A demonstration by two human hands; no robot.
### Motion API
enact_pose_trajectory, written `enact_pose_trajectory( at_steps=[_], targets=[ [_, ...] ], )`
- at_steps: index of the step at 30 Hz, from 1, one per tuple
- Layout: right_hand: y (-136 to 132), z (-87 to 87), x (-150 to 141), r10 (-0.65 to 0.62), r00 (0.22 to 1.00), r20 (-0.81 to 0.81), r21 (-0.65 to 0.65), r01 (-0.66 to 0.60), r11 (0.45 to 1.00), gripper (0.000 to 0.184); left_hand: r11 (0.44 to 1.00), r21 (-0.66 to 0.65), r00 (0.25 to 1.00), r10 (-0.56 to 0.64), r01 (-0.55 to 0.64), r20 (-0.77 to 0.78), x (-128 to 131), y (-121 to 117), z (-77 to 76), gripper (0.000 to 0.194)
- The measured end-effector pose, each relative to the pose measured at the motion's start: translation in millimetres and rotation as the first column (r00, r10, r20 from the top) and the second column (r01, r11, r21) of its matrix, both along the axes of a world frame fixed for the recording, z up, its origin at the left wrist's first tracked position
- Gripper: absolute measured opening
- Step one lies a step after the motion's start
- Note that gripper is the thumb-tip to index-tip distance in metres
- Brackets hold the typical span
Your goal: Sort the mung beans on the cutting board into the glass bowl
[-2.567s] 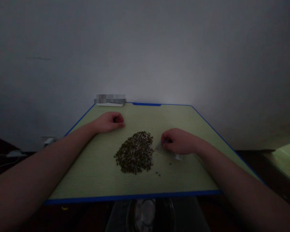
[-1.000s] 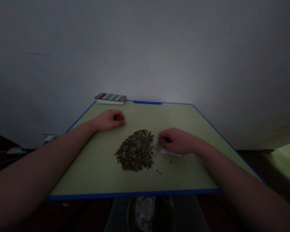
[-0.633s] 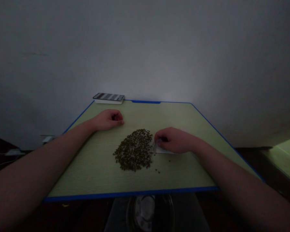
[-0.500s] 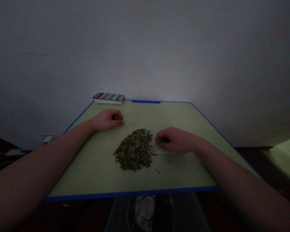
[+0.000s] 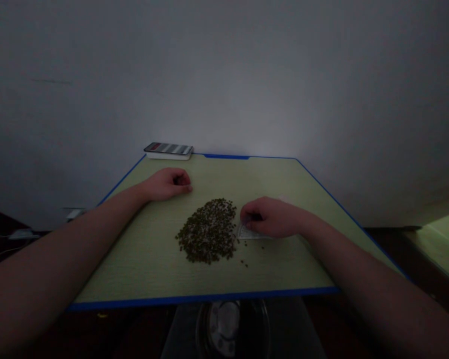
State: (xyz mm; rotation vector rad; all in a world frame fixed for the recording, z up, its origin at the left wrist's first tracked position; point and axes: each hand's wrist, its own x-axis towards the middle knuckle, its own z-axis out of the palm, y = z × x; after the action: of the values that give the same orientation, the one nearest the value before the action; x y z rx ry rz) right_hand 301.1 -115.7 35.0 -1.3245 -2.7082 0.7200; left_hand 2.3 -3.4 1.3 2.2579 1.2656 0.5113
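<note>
Though near seeds [image 5: 208, 232], protractor [image 5: 246, 234] inside border [image 5: 202, 299]

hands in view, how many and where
2: the left hand, past the far left side of the grain pile; the right hand, close beside the pile's right edge. No others show.

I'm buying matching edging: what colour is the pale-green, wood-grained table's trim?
The narrow trim is blue, best seen in the head view.

A transparent protractor [image 5: 244, 233] with pale scale markings is held in the right hand [image 5: 273, 217], partly hidden by it, straight edge toward the near side. Just left, small olive-brown seeds [image 5: 207, 232] form a loose, low heap, with several strays nearby.
</note>
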Motion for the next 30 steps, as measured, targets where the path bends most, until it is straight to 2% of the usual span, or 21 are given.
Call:
enact_pose_trajectory(
  at_steps=[6, 11, 16, 23, 30],
  targets=[
    [-2.1, 2.4, 2.8, -0.006, 1.000, 0.024, -0.034, 0.007, 0.999, 0.017, 1.000, 0.007, 1.000, 0.010, -0.010, 0.003, -1.6, 1.4, -2.2, 0.032],
    [0.8, 0.5, -0.3, -0.042, 0.999, 0.015, 0.018, 0.042, 0.999, 0.018, 1.000, -0.012, 1.000, 0.009, -0.009, -0.005, -0.8, 0.9, -1.9, 0.031],
    [1.2, -0.5, -3.2, 0.009, 1.000, -0.020, 0.014, -0.009, 1.000, 0.021, 1.000, -0.005, 1.000, 0.000, 0.000, 0.003, -0.1, 0.4, -0.7, 0.031],
    [-0.8, 2.5, 6.4, 0.023, 0.999, 0.025, -0.034, -0.023, 0.999, 0.019, 1.000, -0.017, 1.000, 0.011, -0.011, 0.008, -0.6, 0.6, -1.8, 0.030],
    [1.2, -1.1, 0.3, -0.021, 0.999, -0.026, 0.027, 0.021, 0.999, 0.019, 1.000, -0.005, 1.000, 0.005, -0.005, -0.002, -0.4, 1.1, -1.4, 0.031]
  ],
)
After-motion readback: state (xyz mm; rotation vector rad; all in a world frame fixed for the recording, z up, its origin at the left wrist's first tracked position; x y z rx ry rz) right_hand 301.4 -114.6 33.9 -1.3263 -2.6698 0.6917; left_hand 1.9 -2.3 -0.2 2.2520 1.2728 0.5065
